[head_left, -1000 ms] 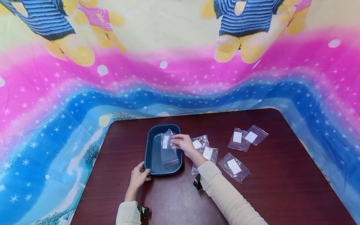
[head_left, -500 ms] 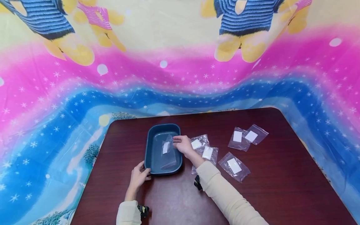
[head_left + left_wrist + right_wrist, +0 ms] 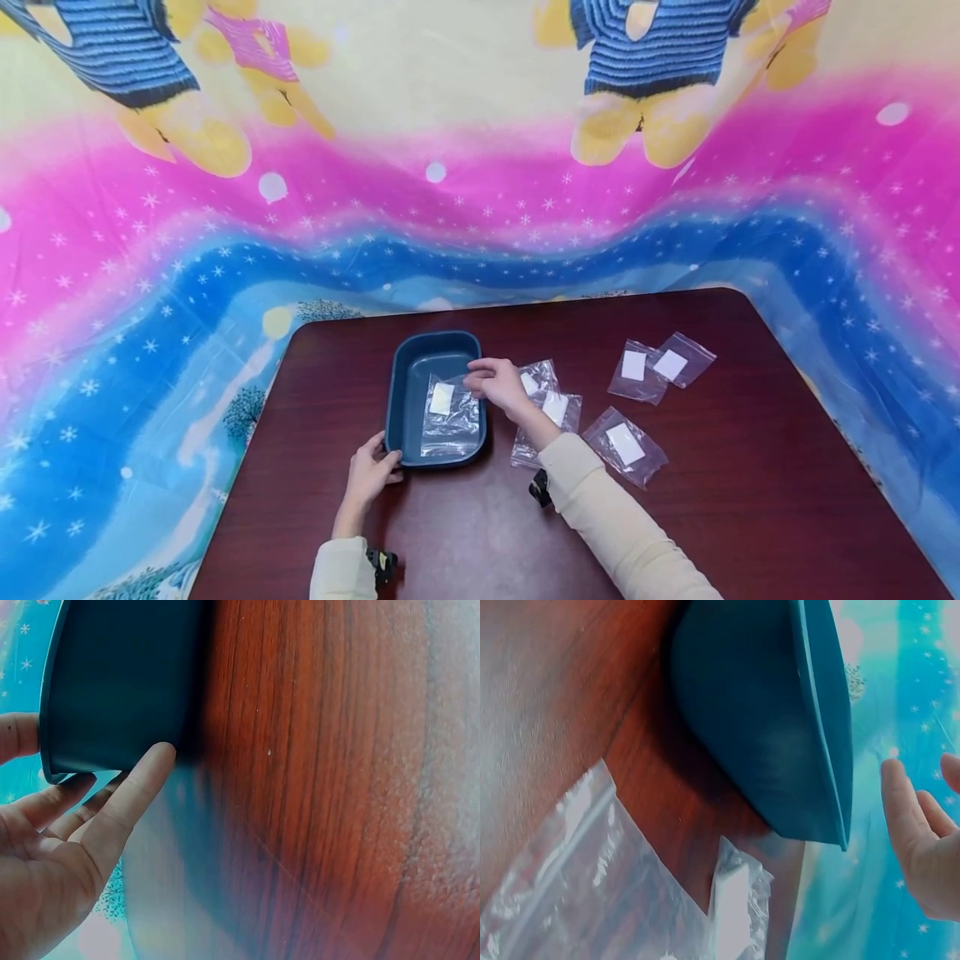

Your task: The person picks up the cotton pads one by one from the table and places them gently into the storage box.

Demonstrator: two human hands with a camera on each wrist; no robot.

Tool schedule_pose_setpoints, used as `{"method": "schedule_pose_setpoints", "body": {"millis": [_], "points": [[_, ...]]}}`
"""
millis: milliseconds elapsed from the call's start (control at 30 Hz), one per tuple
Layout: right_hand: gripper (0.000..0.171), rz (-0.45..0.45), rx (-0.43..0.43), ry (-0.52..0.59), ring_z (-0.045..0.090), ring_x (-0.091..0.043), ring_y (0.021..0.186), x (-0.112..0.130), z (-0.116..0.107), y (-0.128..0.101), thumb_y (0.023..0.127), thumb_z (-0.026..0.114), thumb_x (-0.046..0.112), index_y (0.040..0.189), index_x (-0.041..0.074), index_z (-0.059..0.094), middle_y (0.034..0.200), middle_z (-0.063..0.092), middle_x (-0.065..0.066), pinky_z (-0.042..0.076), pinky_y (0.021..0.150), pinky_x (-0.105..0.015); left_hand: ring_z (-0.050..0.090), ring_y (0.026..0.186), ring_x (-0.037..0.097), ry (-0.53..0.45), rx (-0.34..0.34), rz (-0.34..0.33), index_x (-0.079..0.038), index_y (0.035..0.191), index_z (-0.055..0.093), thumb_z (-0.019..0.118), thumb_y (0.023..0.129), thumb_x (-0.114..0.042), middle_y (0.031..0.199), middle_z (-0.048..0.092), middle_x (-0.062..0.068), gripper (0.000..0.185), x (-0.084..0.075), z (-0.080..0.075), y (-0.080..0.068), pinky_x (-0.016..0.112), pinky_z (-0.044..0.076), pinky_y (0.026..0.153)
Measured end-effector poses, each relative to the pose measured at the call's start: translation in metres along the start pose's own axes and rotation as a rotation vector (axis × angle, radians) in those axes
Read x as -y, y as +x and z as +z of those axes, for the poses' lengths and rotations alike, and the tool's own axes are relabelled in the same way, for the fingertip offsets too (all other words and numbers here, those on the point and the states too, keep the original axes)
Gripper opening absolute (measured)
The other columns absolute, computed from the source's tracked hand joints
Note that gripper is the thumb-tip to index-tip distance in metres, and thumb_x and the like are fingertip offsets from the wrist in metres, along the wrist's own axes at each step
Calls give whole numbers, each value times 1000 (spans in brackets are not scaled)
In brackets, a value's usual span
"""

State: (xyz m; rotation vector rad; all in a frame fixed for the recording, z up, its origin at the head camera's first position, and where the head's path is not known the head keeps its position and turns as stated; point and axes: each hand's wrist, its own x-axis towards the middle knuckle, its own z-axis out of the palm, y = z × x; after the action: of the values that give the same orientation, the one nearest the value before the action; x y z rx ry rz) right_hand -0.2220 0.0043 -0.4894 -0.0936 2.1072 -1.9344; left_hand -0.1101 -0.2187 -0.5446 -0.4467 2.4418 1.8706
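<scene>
A dark blue-green rectangular tray (image 3: 392, 392) stands on the table in the head view. My left hand (image 3: 367, 475) holds its near left corner, thumb on the near wall and fingers round the left side; the left wrist view shows this hand (image 3: 60, 855) against the outer wall and rim. Inside the tray lies a clear zip bag (image 3: 448, 433) with a white card in it. Over the tray's right rim hovers my right hand (image 3: 501, 387), fingers apart and holding nothing. In the right wrist view, that hand (image 3: 930, 840) stands clear of the tray's wall (image 3: 742, 712).
Overlapping clear bags with white cards (image 3: 555, 408) lie right of the tray, partly behind the right hand. Farther right are a single bag (image 3: 625, 444) and two overlapping ones (image 3: 637, 371). A patterned cloth (image 3: 465, 200) hangs behind the brown table (image 3: 750, 467).
The right hand has let go of the zip bag, which has dropped flat into the tray. That hand has drawn slightly to the right. The left hand stays at the tray's corner.
</scene>
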Motion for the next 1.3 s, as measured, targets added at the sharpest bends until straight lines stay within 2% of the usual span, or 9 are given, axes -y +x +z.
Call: {"method": "schedule_pose_setpoints", "body": {"millis": [200,433,567,700,767,933,1067,1133,1300], "points": [[32,-19,3,23,65,-32,77,4,-11,-2,82,65,3,113,-6,59,92,66,-21,56,68,-39,63,84,35,-6,9,-2,13,131,36,52,86,3,117,47,39,48,0,0,-2,42,56,61],[29,-46,-7,64,64,-18,63,10,-22,-3,81,66,1,107,-9,60,91,64,-27,56,66,-42,62,86,37,-14,34,-1,14,133,33,51,89,1,119,45,40,50,0,-2,-2,45,56,62],[31,-59,1,55,65,-31,71,15,-28,-5,82,65,1,109,-12,57,91,64,-28,54,69,-48,61,88,39,-19,35,4,13,133,32,52,89,0,119,45,40,50,-1,-3,-3,45,56,63],[34,-55,10,40,61,-43,79,17,-35,-6,82,65,2,112,-12,55,92,63,-29,55,69,-46,62,86,37,-19,31,1,13,133,34,53,89,1,118,46,39,49,0,-3,-3,44,56,63],[34,-52,5,24,63,-39,75,16,-39,-5,82,65,3,112,-11,56,92,63,-29,56,68,-43,63,85,35,-17,31,5,13,132,34,53,89,1,117,47,39,49,1,-3,-3,44,56,62],[36,-47,1,-38,63,-19,62,15,-49,-4,82,67,7,113,-7,57,92,63,-29,56,65,-39,63,83,34,-25,28,15,13,131,36,53,88,2,115,48,39,47,3,-3,-3,44,56,62],[38,-53,12,-70,62,-14,61,11,-57,-1,81,68,10,114,-6,57,92,63,-27,56,64,-37,63,83,34,-31,27,10,13,131,36,53,88,2,115,48,39,48,4,-4,-3,43,56,62],[39,-55,13,-85,63,-17,63,8,-61,1,81,69,12,115,-4,57,90,65,-24,56,65,-38,63,84,35,-31,27,6,13,131,36,53,88,2,116,48,39,48,5,-3,-2,43,56,62],[44,-37,14,-146,61,-38,85,-2,-75,8,81,70,18,118,0,56,90,65,-16,52,76,-51,62,88,37,-28,30,-5,11,133,36,54,88,1,117,47,39,49,6,-3,0,42,56,62]]}}
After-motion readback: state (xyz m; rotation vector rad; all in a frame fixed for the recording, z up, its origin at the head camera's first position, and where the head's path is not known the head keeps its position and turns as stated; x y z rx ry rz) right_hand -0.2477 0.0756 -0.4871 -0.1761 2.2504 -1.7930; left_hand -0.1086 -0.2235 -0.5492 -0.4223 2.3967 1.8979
